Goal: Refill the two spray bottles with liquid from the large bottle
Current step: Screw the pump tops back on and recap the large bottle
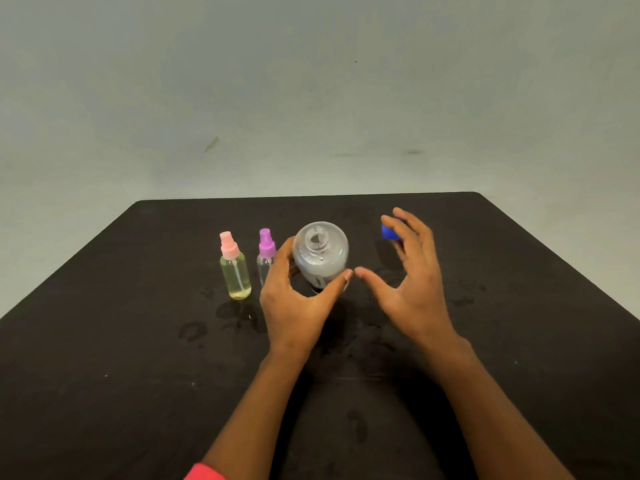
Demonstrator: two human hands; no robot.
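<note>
Large bottle (320, 254): upright near the middle of the worktop (519, 341), long axis vertical, open neck pointing up toward your head. Clear plastic, rounded shoulders, cap off; the inside wall looks wet or foamy, and the liquid level cannot be read from above.

Your left hand (294, 299): grip wrapped around the bottle's lower body, fingers on its left side, thumb curled across the near side. It is holding the bottle.

Your right hand (412, 278): just right of the bottle, not touching it. Thumb spread wide from the fingers, while the fingertips pinch the blue cap (389, 232) toward the far right of the bottle.

Pink sprayer (234, 268): upright left of the large bottle, nozzle up, pale yellow liquid filling most of the clear body.

Purple sprayer (266, 258): upright between the pink one and your left hand, partly hidden by your fingers; clear body, contents cannot be told.

Worktop is black, with damp marks near the bottles. A red sleeve (204, 472) shows at the near edge.
</note>
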